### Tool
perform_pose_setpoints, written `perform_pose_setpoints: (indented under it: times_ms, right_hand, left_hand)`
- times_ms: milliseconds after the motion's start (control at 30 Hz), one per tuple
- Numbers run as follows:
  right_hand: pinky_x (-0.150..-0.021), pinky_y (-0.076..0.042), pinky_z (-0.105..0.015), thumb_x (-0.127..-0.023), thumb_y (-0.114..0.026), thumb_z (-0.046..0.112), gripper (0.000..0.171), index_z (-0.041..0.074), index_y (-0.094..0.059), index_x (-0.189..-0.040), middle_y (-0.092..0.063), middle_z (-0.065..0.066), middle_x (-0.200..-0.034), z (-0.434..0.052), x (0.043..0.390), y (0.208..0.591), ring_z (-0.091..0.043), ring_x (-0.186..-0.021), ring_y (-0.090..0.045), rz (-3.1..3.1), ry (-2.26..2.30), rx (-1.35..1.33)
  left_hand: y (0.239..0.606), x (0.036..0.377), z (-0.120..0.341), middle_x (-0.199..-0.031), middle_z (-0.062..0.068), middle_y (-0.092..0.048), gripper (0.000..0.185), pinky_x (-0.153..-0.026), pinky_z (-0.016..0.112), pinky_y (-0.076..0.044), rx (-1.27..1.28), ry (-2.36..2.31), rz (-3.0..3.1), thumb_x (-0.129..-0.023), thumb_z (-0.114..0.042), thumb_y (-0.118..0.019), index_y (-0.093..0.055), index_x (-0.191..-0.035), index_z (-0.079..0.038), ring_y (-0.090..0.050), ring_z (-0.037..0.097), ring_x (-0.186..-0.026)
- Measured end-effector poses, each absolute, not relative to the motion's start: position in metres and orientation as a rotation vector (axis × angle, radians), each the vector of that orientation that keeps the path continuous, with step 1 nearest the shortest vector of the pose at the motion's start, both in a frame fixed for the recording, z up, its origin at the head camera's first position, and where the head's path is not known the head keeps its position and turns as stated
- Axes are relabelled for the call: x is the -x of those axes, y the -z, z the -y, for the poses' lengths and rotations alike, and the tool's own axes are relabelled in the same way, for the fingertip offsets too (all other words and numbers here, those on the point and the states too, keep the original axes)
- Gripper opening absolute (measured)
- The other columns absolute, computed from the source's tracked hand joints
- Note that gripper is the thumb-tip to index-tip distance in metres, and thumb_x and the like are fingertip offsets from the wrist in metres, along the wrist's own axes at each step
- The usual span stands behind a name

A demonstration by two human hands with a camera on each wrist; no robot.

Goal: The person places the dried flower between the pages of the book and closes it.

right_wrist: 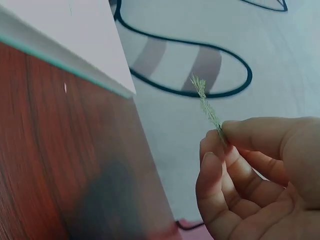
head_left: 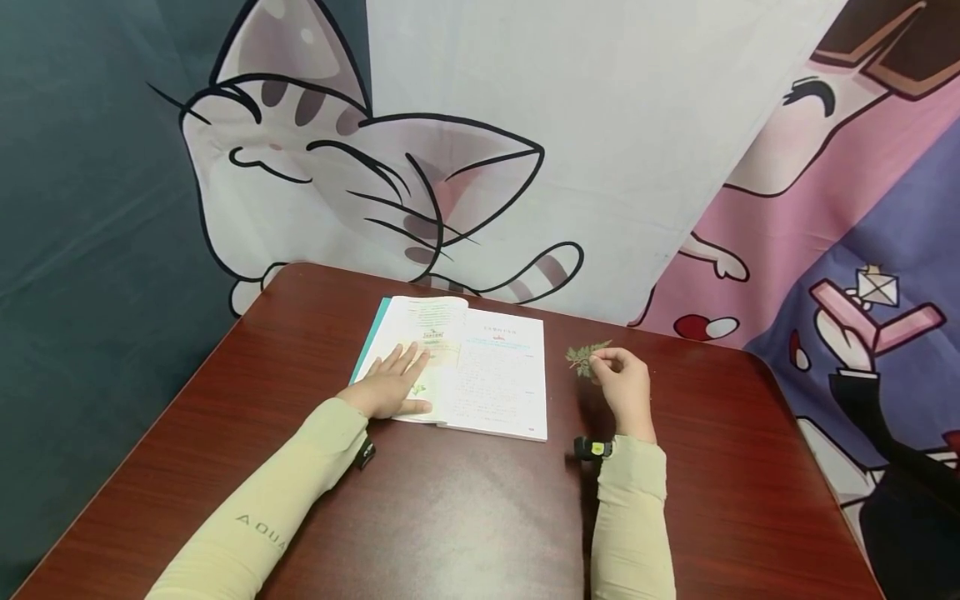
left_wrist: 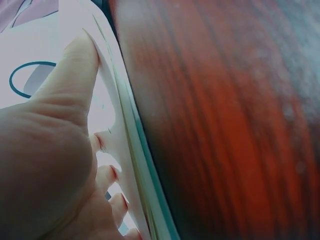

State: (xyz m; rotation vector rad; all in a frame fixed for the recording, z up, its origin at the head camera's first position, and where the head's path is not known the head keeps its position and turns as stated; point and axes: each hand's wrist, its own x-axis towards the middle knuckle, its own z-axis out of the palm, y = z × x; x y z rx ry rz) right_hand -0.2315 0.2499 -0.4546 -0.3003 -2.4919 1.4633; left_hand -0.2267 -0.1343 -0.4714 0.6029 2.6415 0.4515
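Note:
An open book (head_left: 498, 375) lies on the table, printed text on its right page and green pictures on its left. My left hand (head_left: 390, 383) rests flat on the left page with its fingers spread. In the left wrist view, the thumb (left_wrist: 75, 75) lies along the page near the book's edge. To the right of the book, my right hand (head_left: 624, 392) pinches a green fern-like leaf (head_left: 583, 358) between thumb and fingertips. The right wrist view shows the leaf (right_wrist: 207, 107) edge-on, held above the table.
The brown wooden table (head_left: 465, 517) carries the book. Behind it hangs a cloth backdrop (head_left: 600, 108) with cartoon cats and figures. A teal cover edge (head_left: 372, 333) shows along the book's left side. A dark device (head_left: 592, 448) is worn on the right wrist.

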Motion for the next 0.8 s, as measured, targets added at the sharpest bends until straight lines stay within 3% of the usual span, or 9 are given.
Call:
perform_pose_setpoints:
  times_ms: [400,633,800]
  right_hand:
    - [-0.072,-0.059,-0.033,-0.097,-0.067,0.01,0.013,-0.001,-0.072,-0.104,-0.07,-0.015,-0.089,-0.218,0.234,0.453,-0.021,-0.072,-0.065,2.496,-1.555,0.154]
    - [-0.07,-0.058,-0.03,-0.096,-0.067,0.005,0.01,-0.003,-0.071,-0.101,-0.07,-0.02,-0.09,-0.2,0.238,0.458,-0.02,-0.071,-0.062,2.488,-1.641,0.108]
    - [-0.068,-0.058,-0.03,-0.095,-0.069,0.004,0.008,-0.002,-0.072,-0.098,-0.07,-0.014,-0.084,-0.187,0.239,0.461,-0.021,-0.07,-0.062,2.519,-1.644,0.072]
  left_hand:
    - [0.469,0.226,0.134,-0.168,0.022,0.004,0.093,-0.12,0.063,-0.003,-0.588,-0.449,-2.638,-0.101,-0.051,-0.056,-0.005,-0.163,-0.003,0.007,0.043,-0.154]
    - [0.47,0.226,0.134,-0.168,0.022,0.005,0.094,-0.12,0.064,-0.002,-0.593,-0.464,-2.631,-0.101,-0.05,-0.057,-0.004,-0.163,-0.004,0.007,0.043,-0.153]
    - [0.469,0.226,0.134,-0.168,0.021,0.005,0.094,-0.12,0.063,-0.002,-0.592,-0.458,-2.628,-0.101,-0.051,-0.057,-0.004,-0.163,-0.004,0.007,0.043,-0.154]
